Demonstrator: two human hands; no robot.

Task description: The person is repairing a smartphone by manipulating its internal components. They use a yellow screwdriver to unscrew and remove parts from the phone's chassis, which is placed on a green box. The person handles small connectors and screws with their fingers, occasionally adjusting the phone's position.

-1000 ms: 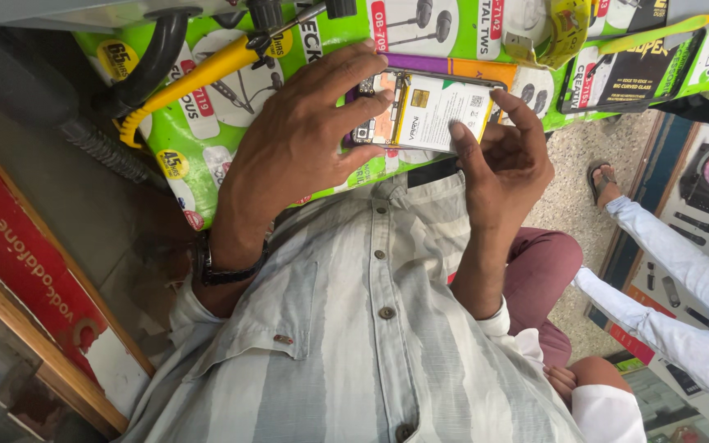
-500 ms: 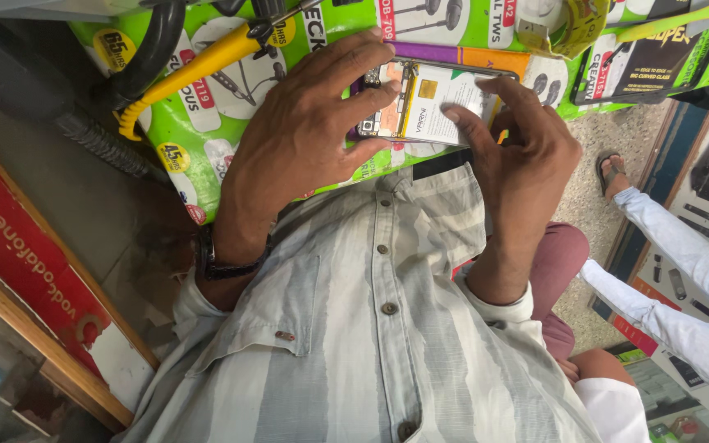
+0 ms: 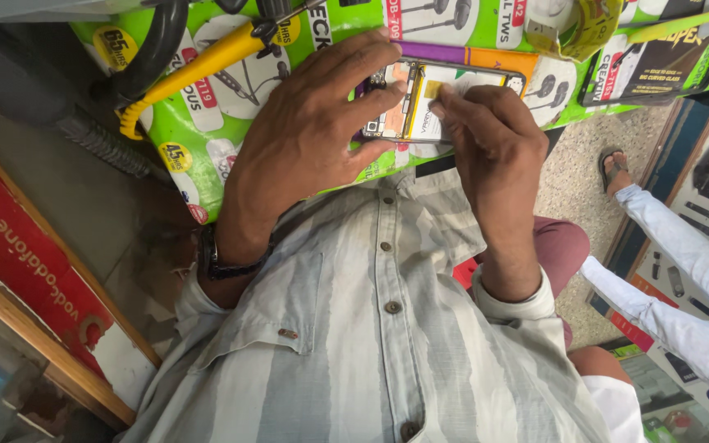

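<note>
The left hand (image 3: 309,135) lies spread over an opened phone (image 3: 428,102), its fingers curled across the far edge and the thumb pressing on the near edge, so the hand is clamped on the phone's left half. The right hand (image 3: 494,139) sits just beside it on the right, fingers drawn together and bent down onto the phone's white inner face, with the fingertips (image 3: 445,102) touching a spot near the middle; whether they pinch anything small there I cannot tell. The phone has its back off, showing a pale flat battery and a strip of circuit board at the left end, and it is held over a table (image 3: 215,123) covered with bright green printed packaging sheets. A dark wristband (image 3: 227,264) circles the left wrist. Far left on the table lie a yellow-handled tool (image 3: 198,66) and a thick black cable (image 3: 153,53), well apart from the phone. A roll of yellow tape (image 3: 588,29) sits at the far right edge. Near the viewer is the person's own striped, buttoned shirt (image 3: 371,344). To the right, over a speckled floor, another person's pale trouser legs (image 3: 683,246) and a sandalled foot (image 3: 613,168) show. A red board (image 3: 30,254) leans on the left.
</note>
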